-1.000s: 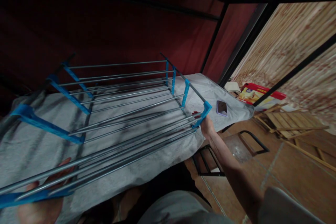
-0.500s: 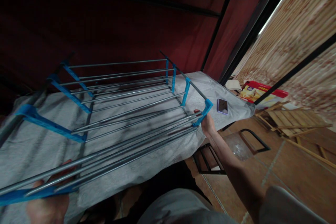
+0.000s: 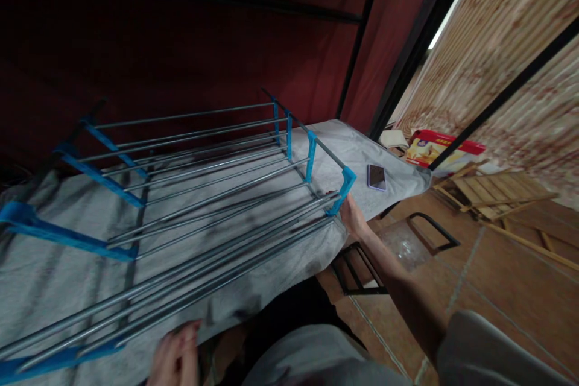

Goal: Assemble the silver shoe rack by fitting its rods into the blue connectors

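Observation:
A rack of grey metal tubes (image 3: 217, 214) with blue plastic brackets (image 3: 310, 157) lies on a grey cloth (image 3: 253, 295). Around the near right corner of the rack, at a blue bracket, my right hand (image 3: 353, 215) is closed; its fingertips show past the tubes. My left hand (image 3: 177, 353) is apart from the rack, low in the view near the cloth's front edge. Nothing shows in it, and its slightly blurred fingers are loosely extended side by side. The rack's near left bracket (image 3: 67, 359) runs out of view at the left edge.
A phone (image 3: 376, 177) lies on the cloth at the right. Beyond stand a red and yellow box (image 3: 446, 151) and a folded wooden piece (image 3: 502, 193). A black-framed chair (image 3: 407, 247) is on the tiled floor (image 3: 488, 271). Dark metal posts (image 3: 357, 60) rise behind.
My left hand has let go of the near left bracket and moved right, toward my body. My right hand keeps its hold. The view has shifted slightly.

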Action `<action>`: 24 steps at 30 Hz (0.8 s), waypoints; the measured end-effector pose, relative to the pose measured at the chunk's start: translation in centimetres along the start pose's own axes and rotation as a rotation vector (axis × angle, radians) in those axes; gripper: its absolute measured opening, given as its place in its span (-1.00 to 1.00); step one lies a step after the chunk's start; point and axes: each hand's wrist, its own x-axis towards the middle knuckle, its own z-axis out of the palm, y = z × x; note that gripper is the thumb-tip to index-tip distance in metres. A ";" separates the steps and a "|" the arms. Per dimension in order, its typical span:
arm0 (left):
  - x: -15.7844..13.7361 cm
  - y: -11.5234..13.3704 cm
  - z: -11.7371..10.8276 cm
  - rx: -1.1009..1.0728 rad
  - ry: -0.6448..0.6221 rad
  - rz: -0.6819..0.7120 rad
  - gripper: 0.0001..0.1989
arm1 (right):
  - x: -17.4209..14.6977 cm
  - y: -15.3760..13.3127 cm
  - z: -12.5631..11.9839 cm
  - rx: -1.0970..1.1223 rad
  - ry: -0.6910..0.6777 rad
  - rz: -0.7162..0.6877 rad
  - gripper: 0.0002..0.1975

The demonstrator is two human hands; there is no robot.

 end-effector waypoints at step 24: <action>14.0 13.3 19.7 0.168 -0.876 0.365 -0.58 | 1.0 2.9 -3.2 -0.304 -0.024 -0.014 -0.32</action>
